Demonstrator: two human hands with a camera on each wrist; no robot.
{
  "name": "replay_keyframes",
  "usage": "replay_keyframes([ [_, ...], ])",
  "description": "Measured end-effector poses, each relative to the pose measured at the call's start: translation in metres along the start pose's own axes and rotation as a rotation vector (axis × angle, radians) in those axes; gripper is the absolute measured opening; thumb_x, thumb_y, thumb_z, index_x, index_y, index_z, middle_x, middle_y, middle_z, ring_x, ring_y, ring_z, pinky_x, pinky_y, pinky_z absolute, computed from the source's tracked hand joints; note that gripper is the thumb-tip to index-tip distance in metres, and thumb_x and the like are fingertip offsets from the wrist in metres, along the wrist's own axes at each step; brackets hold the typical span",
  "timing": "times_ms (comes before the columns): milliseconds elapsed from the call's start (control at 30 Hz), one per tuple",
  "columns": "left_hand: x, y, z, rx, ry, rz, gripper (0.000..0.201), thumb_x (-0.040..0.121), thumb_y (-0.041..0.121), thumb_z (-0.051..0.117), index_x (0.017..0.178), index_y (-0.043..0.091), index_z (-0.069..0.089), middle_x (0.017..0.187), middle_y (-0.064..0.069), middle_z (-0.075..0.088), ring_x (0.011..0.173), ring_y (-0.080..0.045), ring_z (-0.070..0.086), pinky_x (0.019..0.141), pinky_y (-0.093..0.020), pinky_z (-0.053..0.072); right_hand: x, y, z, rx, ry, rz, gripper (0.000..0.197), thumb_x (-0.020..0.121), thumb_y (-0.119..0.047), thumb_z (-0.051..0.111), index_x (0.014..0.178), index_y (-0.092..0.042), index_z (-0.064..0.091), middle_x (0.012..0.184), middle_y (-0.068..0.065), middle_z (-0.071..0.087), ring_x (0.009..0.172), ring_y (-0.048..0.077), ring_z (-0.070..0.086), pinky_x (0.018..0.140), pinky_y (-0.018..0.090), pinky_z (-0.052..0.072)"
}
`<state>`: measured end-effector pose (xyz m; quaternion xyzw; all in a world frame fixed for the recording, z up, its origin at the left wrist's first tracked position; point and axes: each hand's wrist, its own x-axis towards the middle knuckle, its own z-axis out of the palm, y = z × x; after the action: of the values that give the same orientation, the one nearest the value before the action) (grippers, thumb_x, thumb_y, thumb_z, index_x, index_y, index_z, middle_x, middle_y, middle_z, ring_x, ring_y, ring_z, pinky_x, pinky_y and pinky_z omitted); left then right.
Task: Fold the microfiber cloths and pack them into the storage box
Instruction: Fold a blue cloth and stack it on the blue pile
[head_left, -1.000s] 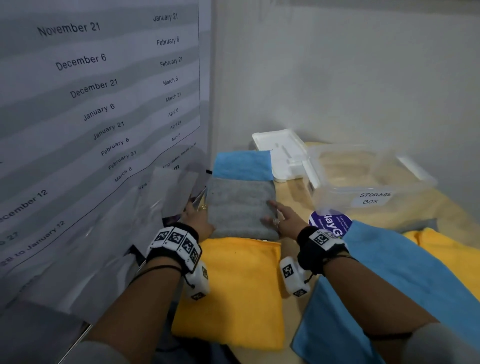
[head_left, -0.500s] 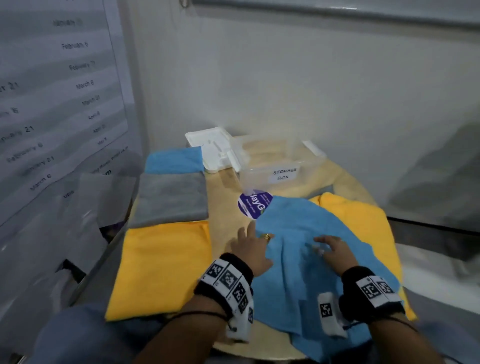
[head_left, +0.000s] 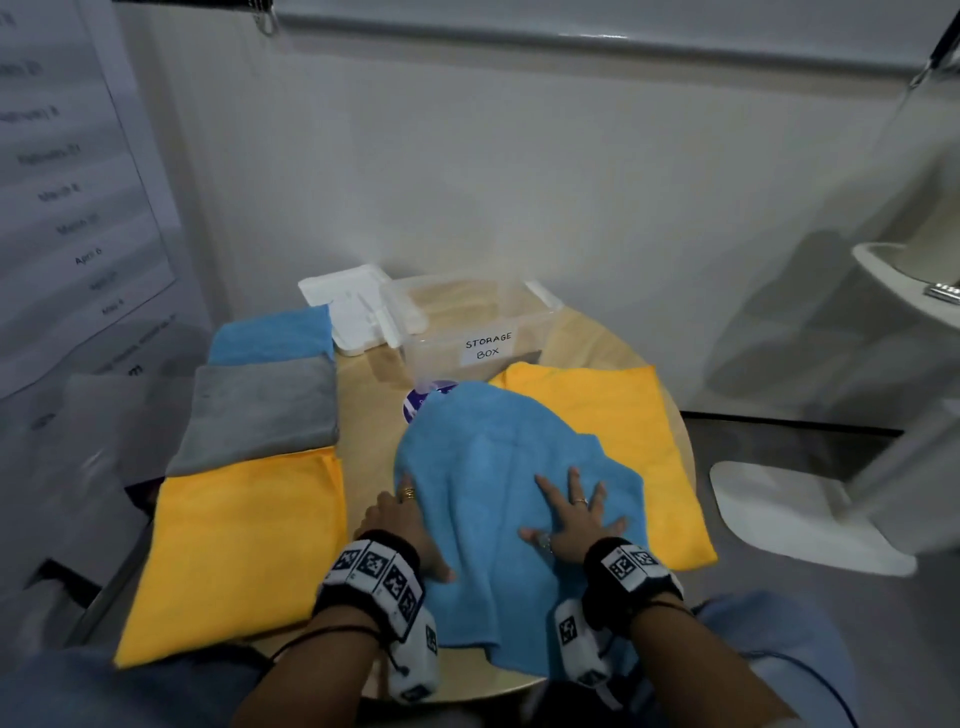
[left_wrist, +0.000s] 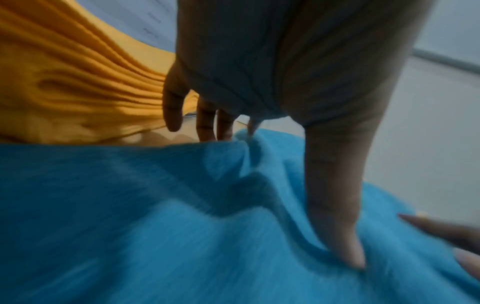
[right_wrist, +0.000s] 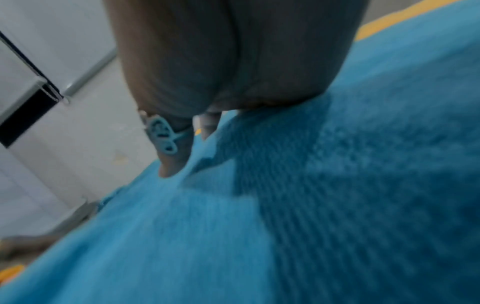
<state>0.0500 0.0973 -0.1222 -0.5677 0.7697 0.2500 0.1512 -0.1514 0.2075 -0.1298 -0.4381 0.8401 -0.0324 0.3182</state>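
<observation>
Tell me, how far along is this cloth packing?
Three folded cloths lie at the left: blue, gray, yellow. Both hands, left hand and right hand, are on the rumpled blue cloth. Another yellow cloth waits beneath it, and the storage box looks empty.

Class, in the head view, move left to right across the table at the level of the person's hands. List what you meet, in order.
Folded yellow microfiber cloth → left hand at the cloth's edge → rumpled blue microfiber cloth → right hand spread flat on it → second yellow microfiber cloth underneath.
</observation>
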Motion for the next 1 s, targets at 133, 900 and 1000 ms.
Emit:
replay_keyframes([
  [133,0.02,-0.004,-0.009,-0.231,-0.019,-0.115,0.127,0.053,0.075,0.066,0.149,0.014,0.009,0.148,-0.012,0.028,0.134,-0.034,0.031,0.11,-0.043,0.03,0.002,0.008,-0.011,0.293,0.247,-0.076,0.05,0.09,-0.041,0.056,0.137,-0.034,0.041,0.157,-0.004,0.016,0.145,0.021,0.016,0.113,0.052,0.017],
  [900,0.046,-0.01,-0.064,-0.979,0.394,0.059,0.035,0.091,0.027,0.057,0.116,0.004,0.05,0.121,-0.017,0.056,0.115,-0.034,0.053,0.102,-0.043,0.042,0.003,0.042,-0.047,0.649,0.522,0.072,0.023,0.096,-0.015,0.046,0.078,-0.004,0.038,0.073,0.011,0.042,0.078,0.024,0.04,0.063,0.033,0.026],
  [1000,0.033,-0.016,-0.092,-1.044,0.46,0.221,0.032,0.092,0.014,0.057,0.12,0.01,0.042,0.114,-0.001,0.047,0.106,-0.018,0.051,0.094,-0.024,0.04,0.01,0.049,-0.07,0.706,0.638,0.043,0.015,0.095,-0.015,0.048,0.098,-0.001,0.051,0.088,0.019,0.054,0.086,0.03,0.05,0.072,0.032,0.033],
])
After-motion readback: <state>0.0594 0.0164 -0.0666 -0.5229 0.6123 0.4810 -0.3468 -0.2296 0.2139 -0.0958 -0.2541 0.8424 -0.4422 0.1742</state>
